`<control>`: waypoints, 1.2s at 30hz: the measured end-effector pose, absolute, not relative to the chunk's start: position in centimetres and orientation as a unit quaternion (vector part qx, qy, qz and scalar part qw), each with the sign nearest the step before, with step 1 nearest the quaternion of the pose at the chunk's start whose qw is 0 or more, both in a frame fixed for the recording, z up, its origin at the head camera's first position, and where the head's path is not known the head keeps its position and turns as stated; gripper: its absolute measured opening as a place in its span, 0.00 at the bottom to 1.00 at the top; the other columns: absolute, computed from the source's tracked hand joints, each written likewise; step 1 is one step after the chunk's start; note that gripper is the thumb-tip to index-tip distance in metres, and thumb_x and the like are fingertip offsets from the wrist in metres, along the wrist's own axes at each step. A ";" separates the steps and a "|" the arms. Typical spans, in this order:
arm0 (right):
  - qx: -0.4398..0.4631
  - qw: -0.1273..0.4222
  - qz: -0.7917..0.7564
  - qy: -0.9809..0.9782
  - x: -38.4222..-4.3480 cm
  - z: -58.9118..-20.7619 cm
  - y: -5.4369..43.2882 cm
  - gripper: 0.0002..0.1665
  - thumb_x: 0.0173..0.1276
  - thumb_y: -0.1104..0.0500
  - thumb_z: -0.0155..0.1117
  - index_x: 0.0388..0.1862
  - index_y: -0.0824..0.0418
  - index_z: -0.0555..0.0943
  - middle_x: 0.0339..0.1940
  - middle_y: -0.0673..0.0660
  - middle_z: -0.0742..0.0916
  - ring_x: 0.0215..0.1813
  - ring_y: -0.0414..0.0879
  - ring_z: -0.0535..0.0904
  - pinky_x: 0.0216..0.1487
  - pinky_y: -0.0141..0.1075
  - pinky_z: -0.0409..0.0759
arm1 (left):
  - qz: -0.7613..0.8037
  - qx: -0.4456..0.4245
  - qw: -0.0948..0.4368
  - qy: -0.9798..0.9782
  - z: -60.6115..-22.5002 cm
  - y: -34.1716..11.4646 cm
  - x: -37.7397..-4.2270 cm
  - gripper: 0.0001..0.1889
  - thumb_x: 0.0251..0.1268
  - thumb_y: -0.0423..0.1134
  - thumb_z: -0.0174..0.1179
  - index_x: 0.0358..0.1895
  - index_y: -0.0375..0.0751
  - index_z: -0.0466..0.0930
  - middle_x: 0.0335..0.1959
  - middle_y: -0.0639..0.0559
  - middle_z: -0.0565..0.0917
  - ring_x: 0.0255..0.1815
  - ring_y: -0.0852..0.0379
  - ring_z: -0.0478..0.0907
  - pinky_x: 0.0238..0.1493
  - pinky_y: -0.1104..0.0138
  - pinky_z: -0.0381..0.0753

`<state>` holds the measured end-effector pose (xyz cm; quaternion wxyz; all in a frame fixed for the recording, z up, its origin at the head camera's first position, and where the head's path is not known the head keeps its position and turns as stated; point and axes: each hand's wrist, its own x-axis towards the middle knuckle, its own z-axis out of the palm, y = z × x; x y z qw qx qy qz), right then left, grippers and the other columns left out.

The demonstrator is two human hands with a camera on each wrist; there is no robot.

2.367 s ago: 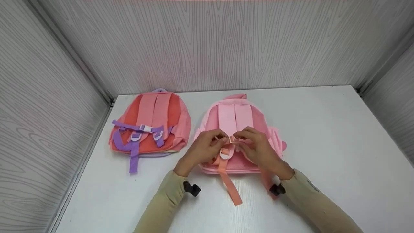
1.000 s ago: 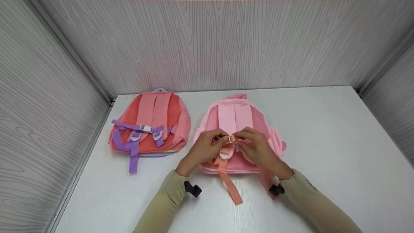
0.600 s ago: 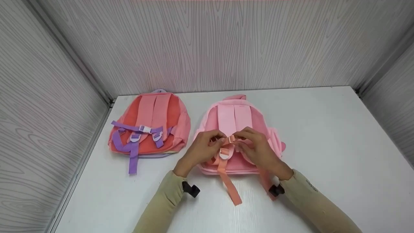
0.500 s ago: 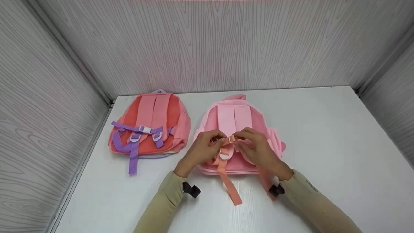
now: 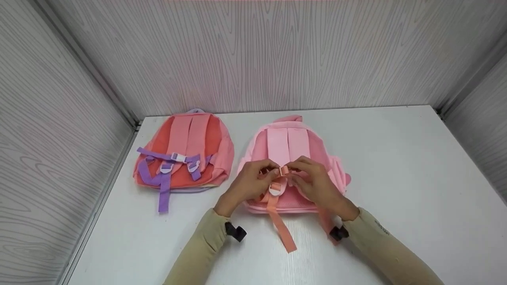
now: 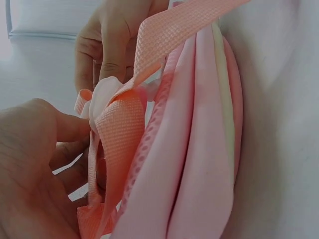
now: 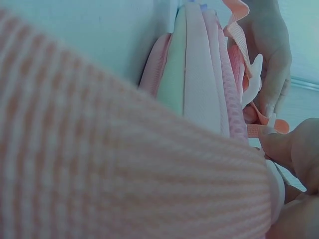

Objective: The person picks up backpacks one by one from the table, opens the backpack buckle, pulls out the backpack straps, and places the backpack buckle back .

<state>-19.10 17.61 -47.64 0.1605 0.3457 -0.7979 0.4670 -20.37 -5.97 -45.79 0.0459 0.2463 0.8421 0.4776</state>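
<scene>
A light pink backpack [image 5: 278, 142] lies on the table with its shoulder straps facing up. Over its middle, my left hand [image 5: 252, 181] pinches a small pale buckle [image 5: 282, 171] threaded with orange webbing. From the other side my right hand [image 5: 316, 182] pinches the orange strap [image 7: 253, 131] by thumb and fingers, close against the buckle. A short loop of webbing stands up there. Just below the hands sits a white strap adjuster [image 5: 276, 189], its loose orange tail [image 5: 284, 231] hanging onto the table. Fingers partly hide the buckle.
To the left, a coral backpack [image 5: 188, 134] lies with purple straps [image 5: 164, 194] and a fastened white buckle [image 5: 178, 157]. A second orange tail [image 5: 325, 221] runs under my right wrist. Wood-patterned panels [image 5: 261, 55] enclose the white table [image 5: 396, 166] at back and sides.
Both hands keep nearly the same place. Compared with 2.4 seconds ago, a little more orange webbing shows at the buckle between the fingertips. Both backpacks stay where they were.
</scene>
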 end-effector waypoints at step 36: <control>0.322 0.137 0.464 -0.814 -19.0 -47.6 17.5 0.17 0.70 0.66 0.75 0.56 0.58 0.90 0.45 0.51 0.89 0.47 0.45 0.86 0.54 0.43 0.89 | 0.463 0.262 0.057 0.845 -45.5 -6.8 -20.6 0.09 0.81 0.40 0.61 0.54 0.45 0.89 0.41 0.54 0.87 0.39 0.57 0.78 0.42 0.65 0.79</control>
